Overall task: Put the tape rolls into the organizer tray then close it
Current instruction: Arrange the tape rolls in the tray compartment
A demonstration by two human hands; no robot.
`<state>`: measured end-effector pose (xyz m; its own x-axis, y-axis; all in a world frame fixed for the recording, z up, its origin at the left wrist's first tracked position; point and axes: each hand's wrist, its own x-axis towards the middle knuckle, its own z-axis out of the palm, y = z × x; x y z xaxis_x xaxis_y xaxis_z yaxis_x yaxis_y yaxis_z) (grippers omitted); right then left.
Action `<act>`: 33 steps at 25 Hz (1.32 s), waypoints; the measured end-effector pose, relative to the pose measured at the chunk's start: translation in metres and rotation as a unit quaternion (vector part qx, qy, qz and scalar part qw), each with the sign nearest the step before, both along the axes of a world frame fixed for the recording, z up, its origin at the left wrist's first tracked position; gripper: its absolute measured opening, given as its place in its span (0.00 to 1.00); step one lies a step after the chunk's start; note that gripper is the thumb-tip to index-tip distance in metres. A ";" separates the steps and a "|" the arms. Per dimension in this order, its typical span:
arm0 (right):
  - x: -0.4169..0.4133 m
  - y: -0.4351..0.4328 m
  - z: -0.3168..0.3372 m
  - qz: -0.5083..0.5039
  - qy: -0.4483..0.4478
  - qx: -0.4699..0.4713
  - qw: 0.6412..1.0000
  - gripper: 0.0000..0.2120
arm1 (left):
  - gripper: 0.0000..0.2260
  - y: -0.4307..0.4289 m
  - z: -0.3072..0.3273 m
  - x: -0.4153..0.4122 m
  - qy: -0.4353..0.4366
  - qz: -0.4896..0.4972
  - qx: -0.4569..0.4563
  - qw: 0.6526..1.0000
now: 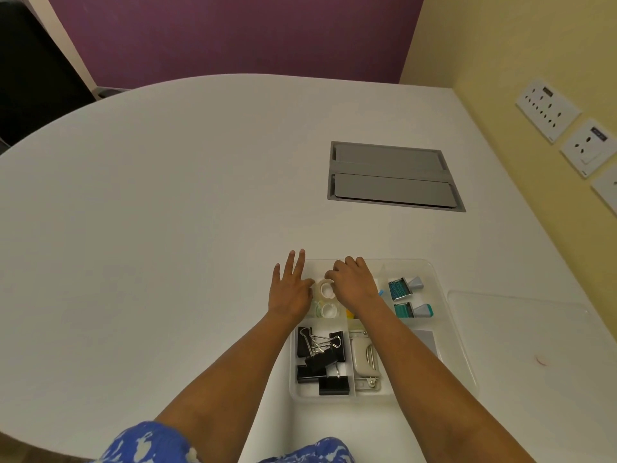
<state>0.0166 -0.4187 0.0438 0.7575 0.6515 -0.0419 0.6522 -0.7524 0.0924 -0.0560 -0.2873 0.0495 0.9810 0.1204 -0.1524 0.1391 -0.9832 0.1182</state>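
A clear plastic organizer tray lies on the white table in front of me. In its far left compartment are two clear tape rolls: one farther away and one nearer. My right hand is curled over the far roll, its fingertips touching the roll's right side. My left hand rests at the tray's left edge with fingers spread, its thumb against the same roll. The tray's clear lid lies flat on the table to the right.
Other tray compartments hold black binder clips, a beige stapler and two teal stamps. A grey cable hatch is set into the table farther away. Wall sockets are on the yellow wall at right.
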 end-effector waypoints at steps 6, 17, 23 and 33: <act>-0.007 0.007 0.009 -0.008 -0.005 -0.014 1.000 0.17 | 0.14 -0.004 0.005 -0.006 -0.026 0.002 -0.019 0.999; -0.014 0.014 0.015 -0.034 -0.042 0.009 0.999 0.21 | 0.13 0.000 0.007 0.003 -0.027 -0.014 0.012 0.999; -0.007 0.014 0.019 -0.066 -0.100 0.058 0.991 0.12 | 0.18 0.003 0.008 0.017 0.012 -0.049 0.042 0.998; -0.003 0.010 0.024 -0.045 -0.114 0.073 0.990 0.13 | 0.22 0.002 0.007 0.027 0.029 -0.036 0.051 0.998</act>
